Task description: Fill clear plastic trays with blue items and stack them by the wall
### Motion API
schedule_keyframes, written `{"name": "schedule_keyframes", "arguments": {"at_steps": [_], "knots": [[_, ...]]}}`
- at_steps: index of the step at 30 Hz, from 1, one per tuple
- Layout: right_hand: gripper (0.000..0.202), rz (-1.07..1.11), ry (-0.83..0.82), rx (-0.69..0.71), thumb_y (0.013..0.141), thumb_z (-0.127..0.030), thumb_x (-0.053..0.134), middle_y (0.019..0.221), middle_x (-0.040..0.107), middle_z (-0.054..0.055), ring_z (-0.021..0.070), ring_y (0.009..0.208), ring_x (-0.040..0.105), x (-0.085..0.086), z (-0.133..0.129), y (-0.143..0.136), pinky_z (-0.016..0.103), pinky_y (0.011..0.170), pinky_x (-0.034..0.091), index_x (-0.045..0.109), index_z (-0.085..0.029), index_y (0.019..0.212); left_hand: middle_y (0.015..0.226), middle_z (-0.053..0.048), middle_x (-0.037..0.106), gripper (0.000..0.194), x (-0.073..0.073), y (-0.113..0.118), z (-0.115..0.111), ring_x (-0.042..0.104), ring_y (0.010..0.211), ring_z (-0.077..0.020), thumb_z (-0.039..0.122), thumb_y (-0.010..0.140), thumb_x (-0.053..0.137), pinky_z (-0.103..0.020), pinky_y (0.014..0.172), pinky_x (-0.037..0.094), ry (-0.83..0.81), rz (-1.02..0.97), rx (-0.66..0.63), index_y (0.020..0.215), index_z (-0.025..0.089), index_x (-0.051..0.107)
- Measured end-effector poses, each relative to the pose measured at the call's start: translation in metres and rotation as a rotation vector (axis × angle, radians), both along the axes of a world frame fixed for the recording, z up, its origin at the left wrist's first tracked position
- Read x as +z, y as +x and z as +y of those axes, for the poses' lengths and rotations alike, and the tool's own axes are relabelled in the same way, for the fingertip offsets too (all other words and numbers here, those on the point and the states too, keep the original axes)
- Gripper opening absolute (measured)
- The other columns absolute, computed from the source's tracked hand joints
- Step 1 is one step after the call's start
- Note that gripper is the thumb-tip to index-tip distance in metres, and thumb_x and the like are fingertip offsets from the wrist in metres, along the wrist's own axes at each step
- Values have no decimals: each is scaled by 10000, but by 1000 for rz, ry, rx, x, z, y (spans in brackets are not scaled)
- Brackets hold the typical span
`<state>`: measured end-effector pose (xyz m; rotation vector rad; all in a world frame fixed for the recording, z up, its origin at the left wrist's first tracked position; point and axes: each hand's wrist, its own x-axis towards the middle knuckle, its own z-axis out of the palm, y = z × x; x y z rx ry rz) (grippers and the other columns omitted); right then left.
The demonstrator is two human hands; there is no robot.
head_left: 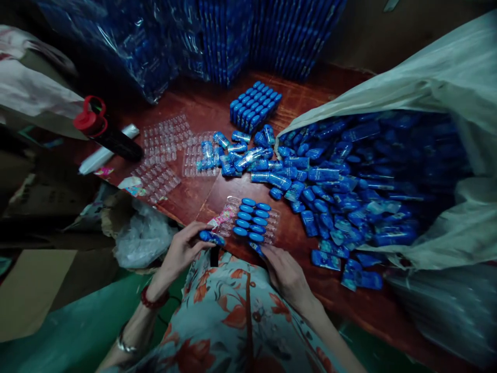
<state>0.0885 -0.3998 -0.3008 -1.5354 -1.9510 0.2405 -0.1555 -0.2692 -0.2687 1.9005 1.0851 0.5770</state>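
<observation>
My left hand [188,243] pinches a small blue bottle [212,238] with an oval end, just left of a clear plastic tray [273,224]. My right hand [285,267] has its fingers closed on another small blue bottle [256,249] at the tray's near edge, partly hidden by the fingertips. Two columns of blue bottles [244,216] stand in the tray's middle, oval ends up, while its side pockets hold none. A pink printed slip [221,218] lies over the tray's left side.
Loose blue bottles [279,181] spill from a large white sack [423,77] on the right. Behind stands a block of upright bottles [254,106]. More clear trays [165,137] and a black drink bottle with a red lid [116,140] lie left. Blue stacks [225,41] line the back.
</observation>
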Motion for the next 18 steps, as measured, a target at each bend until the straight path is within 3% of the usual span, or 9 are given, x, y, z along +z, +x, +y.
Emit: {"name": "schedule_keyframes", "arguments": {"at_steps": [3, 9, 13, 18], "knots": [[392, -153, 26, 38, 875, -52, 386, 1001, 648, 140, 189, 933, 607, 2, 1, 1, 314, 771, 514, 520, -129, 1236, 938, -45, 641, 172, -12, 12, -24, 620, 852, -152, 235, 872, 548, -268, 774, 514, 85, -61, 48, 1033, 189, 589], [315, -309, -116, 37, 924, -120, 334, 854, 629, 84, 138, 748, 570, 18, 9, -3, 248, 670, 478, 601, -154, 1090, 1085, -106, 599, 291, -41, 27, -38, 592, 989, -176, 163, 923, 406, -294, 828, 521, 412, 98, -173, 1196, 182, 505], [283, -407, -133, 50, 900, -99, 367, 805, 609, 65, 136, 691, 543, 28, 18, -6, 245, 637, 447, 602, -157, 1048, 1033, -118, 588, 310, -35, 29, -34, 584, 923, -182, 114, 919, 336, -298, 760, 528, 526, 273, -357, 1188, 152, 486], [261, -465, -226, 108, 842, -76, 478, 890, 613, 82, 171, 788, 572, 40, 27, -17, 290, 724, 457, 581, -135, 1074, 953, -112, 582, 320, -23, 45, -31, 560, 847, -193, 46, 869, 321, -327, 745, 505, 562, 535, -527, 1122, 110, 507]]}}
